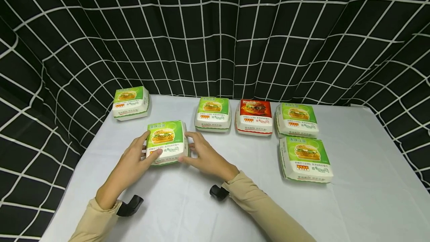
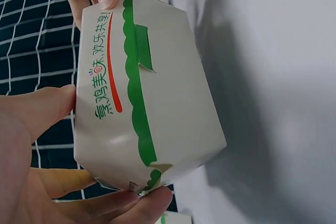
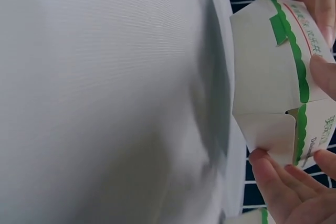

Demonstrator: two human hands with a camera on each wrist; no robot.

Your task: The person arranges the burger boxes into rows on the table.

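Both hands grip one green-and-white burger box (image 1: 166, 137) from its two sides, at the left of the table. My left hand (image 1: 134, 160) has its thumb on the box's front top edge and its fingers round the left side. The right hand (image 1: 205, 156) holds the opposite side, thumb at the front corner. In the left wrist view the box's front wall (image 2: 168, 87) shows a green scalloped edge and a small tab. The lid is closed, and the right wrist view shows fingertips (image 3: 260, 156) under the box's lower side.
Another green box (image 1: 131, 103) stands at the back left. Right of the held box come a green box (image 1: 212, 114), a red box (image 1: 254, 117) and a green box (image 1: 297, 120) in a row. One more green box (image 1: 305, 158) sits before the last. A black grid curtain (image 1: 208, 47) hangs behind the white table.
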